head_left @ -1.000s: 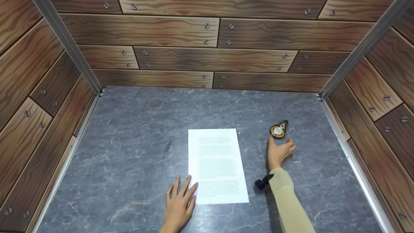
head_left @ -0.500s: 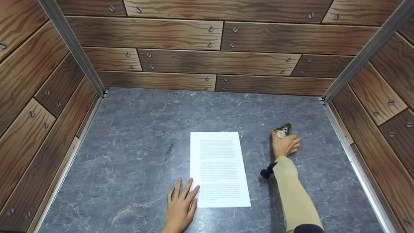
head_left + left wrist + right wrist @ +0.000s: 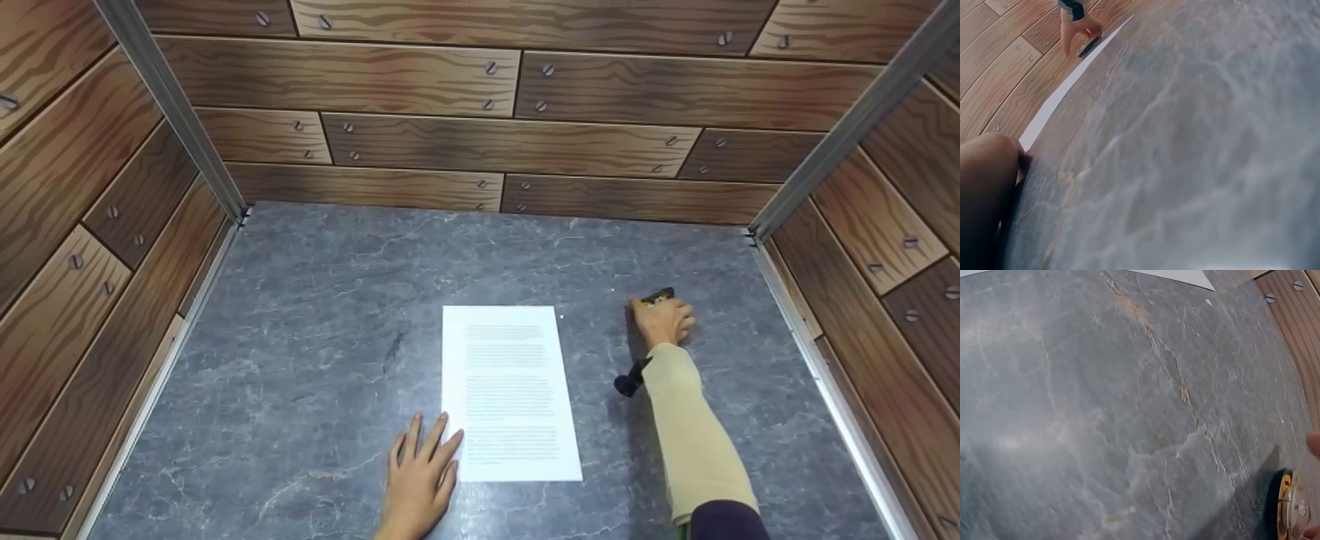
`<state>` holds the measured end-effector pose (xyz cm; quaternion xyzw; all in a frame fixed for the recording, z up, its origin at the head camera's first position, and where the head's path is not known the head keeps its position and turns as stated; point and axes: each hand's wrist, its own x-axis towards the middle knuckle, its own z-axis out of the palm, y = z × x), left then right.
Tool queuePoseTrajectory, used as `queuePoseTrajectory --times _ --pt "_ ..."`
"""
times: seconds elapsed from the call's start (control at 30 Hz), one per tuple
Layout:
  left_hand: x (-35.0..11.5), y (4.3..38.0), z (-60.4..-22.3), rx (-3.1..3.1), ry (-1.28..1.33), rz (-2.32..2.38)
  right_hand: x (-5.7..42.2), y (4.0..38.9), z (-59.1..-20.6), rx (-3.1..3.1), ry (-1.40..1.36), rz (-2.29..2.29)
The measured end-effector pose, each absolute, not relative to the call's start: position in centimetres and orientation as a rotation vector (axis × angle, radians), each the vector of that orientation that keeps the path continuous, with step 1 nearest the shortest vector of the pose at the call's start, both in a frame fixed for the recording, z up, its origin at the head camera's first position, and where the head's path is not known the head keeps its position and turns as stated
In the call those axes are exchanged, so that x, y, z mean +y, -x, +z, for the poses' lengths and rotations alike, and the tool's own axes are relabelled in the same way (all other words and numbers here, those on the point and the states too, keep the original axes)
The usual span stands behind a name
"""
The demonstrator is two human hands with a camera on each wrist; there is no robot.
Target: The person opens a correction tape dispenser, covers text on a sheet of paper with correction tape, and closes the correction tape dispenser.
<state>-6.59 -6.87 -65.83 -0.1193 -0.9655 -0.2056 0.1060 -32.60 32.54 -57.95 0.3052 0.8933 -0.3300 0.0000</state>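
Head view: a person's right hand point(image 3: 663, 321) is at the right of the frame, arched over a dark-and-yellow device point(image 3: 660, 295) that lies right of the frame's middle. The thumb is on the device's left side and bent fingers are on its right; the hand covers most of it, so only the far end shows past the knuckles. Whether this grip is closed tight on it, I cannot tell. A cream sleeve point(image 3: 701, 431) runs down from that wrist toward the lower right, with a black wrist-worn piece point(image 3: 632, 377) jutting to its left.

At the bottom centre, the left hand point(image 3: 420, 476) lies palm down with fingers spread, its grip loose and holding nothing. Its fingertips reach the left edge of a printed white sheet point(image 3: 517, 390), which lies near the middle of the grey marbled surface point(image 3: 315, 300). Wood-patterned walls point(image 3: 405, 139) rise along the back and both sides.

From the left wrist, the sheet is a thin pale strip at the upper left, with the right hand and the dark edge of the device beyond it.

From the right wrist, the device sits at the lower right, showing a black rim, a yellow ring and a clear face; one fingertip appears just above it and another at its lower right.
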Motion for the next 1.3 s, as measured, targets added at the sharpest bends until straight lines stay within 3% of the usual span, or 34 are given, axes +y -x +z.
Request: queuePoseTrajectory --times 1.3 --pt "-6.8 6.5 -65.8 -2.813 0.344 -0.607 31.7 31.0 -57.7 2.999 -0.756 -0.885"
